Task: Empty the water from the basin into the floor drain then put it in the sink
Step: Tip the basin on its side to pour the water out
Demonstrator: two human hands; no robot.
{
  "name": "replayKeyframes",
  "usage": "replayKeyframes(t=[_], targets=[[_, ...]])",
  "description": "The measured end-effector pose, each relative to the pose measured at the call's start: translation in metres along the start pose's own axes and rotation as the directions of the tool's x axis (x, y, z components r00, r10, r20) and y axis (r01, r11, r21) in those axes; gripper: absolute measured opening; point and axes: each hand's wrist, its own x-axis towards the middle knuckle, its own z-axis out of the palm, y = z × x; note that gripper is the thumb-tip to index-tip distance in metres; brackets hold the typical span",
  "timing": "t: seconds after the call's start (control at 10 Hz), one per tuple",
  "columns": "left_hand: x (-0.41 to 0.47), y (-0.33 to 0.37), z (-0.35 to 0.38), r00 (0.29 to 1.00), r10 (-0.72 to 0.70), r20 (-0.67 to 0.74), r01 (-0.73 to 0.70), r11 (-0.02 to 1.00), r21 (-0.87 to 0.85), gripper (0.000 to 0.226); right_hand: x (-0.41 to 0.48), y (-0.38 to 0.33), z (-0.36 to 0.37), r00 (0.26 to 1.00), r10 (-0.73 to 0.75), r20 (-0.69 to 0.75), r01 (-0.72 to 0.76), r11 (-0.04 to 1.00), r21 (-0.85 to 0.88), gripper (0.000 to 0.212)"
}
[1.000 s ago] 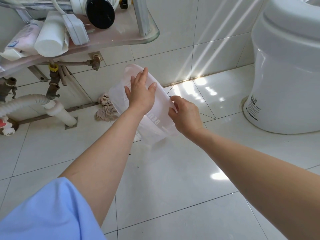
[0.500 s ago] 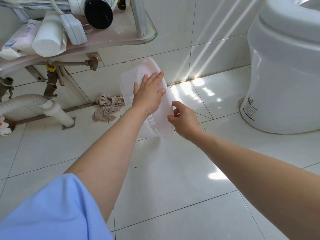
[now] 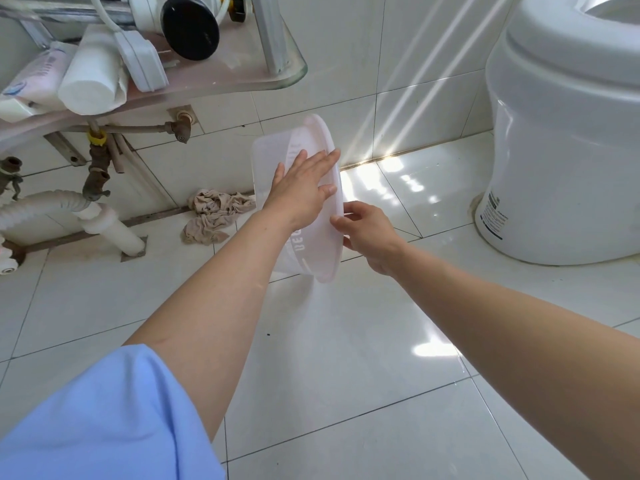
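I hold a translucent pale pink plastic basin [image 3: 277,150] in mid-air above the white tiled floor, tipped on its side with the rim towards the right and its bottom towards the left. My left hand [image 3: 303,188] lies flat with spread fingers against the basin's outer wall. My right hand [image 3: 369,233] grips the rim at its lower right edge. No water shows inside it. The floor drain and the sink bowl are out of view.
A glass shelf [image 3: 242,84] with tubes, a black-capped bottle and white items hangs at upper left, pipes [image 3: 97,168] and a white drain hose [image 3: 41,206] below it. A crumpled beige cloth [image 3: 214,213] lies by the wall. A white toilet [image 3: 568,133] stands at right.
The basin has been raised and turned further upright on its side, rim swinging towards the right. My left hand slid flatter along its wall; the cloth behind it is now uncovered.
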Motion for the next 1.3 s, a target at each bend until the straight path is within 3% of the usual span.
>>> replayKeyframes(t=[0.1,0.3,0.7,0.9,1.3], targets=[[-0.001,0.001,0.000,1.000,0.011,0.014,-0.011,1.000,0.000,0.056,-0.001,-0.001,-0.001,1.000,0.013,0.016,-0.014,1.000,0.022,0.011],[-0.001,0.002,-0.001,1.000,0.013,0.013,-0.013,1.000,0.011,0.056,0.001,-0.004,-0.002,0.994,-0.005,-0.110,0.008,1.000,0.029,0.011],[-0.004,0.002,-0.002,1.000,0.021,0.022,-0.021,1.000,0.012,0.056,0.000,0.001,0.005,0.978,0.045,-0.203,-0.035,0.998,0.052,0.053],[-0.003,0.003,-0.001,0.999,0.032,0.023,-0.032,0.999,0.025,0.056,-0.001,0.003,0.006,0.981,0.053,-0.188,-0.042,0.997,0.064,0.012],[-0.002,0.006,0.002,0.999,0.050,0.018,-0.051,0.997,0.065,0.055,0.000,0.008,0.004,0.982,0.062,-0.181,-0.046,0.995,0.093,0.012]])
